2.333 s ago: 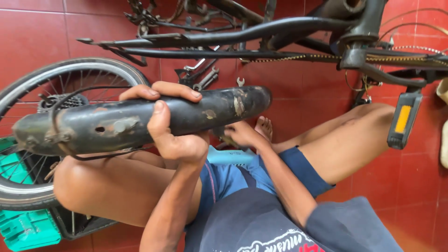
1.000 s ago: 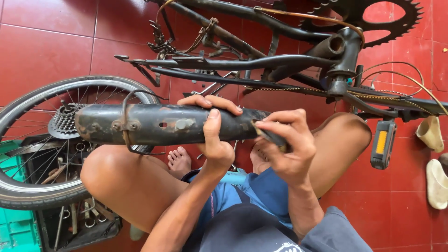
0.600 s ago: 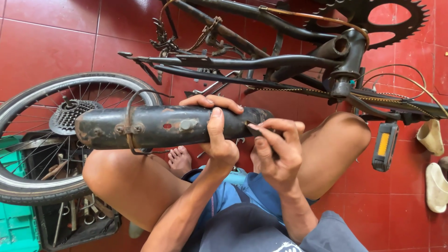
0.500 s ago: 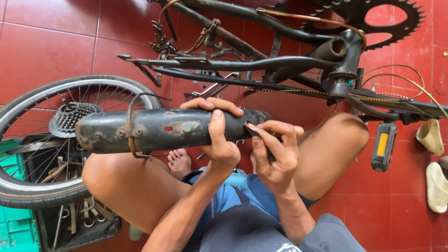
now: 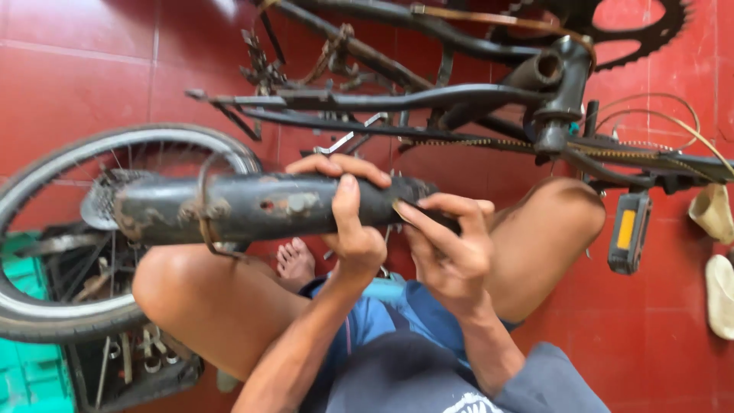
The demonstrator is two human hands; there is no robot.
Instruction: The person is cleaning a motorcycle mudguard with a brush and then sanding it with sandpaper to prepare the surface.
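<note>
Held level across the lap, above bare knees: a long dark metal tube (image 5: pixel 252 206), rusty and scuffed, with a thin wire loop (image 5: pixel 206 203) wrapped round it near its left part. Gripped near its middle by the left hand (image 5: pixel 353 222), fingers curled over the top and thumb up the near side, closed firmly around it, seemingly to keep it steady and level. At the tube's right end, the right hand (image 5: pixel 451 256), fingers (image 5: pixel 428 222) bent and pinched against the end of the tube, apparently working at something there; exactly what is pinched cannot be told, hidden by the hand itself. Below, blue shorts (image 5: pixel 382 321) and a bare foot (image 5: pixel 294 264) resting on the red tiled floor (image 5: pixel 76 84), suggesting a seated pose with legs spread to make room. Just beyond the tube, an upturned black bicycle frame (image 5: pixel 397 99), its chain (image 5: pixel 489 144) running rightward, a pedal with an orange reflector (image 5: pixel 628 233) hanging at right, a chainring (image 5: pixel 650 30) at top right. At left, a spoked wheel (image 5: pixel 46 252) with a sprocket cluster (image 5: pixel 103 203), close behind the tube's left end. Bottom left, a green crate (image 5: pixel 23 375) and a dark tray of tools (image 5: pixel 130 367), within easy reach. Far right, pale sandals (image 5: pixel 715 245) on the floor.
</note>
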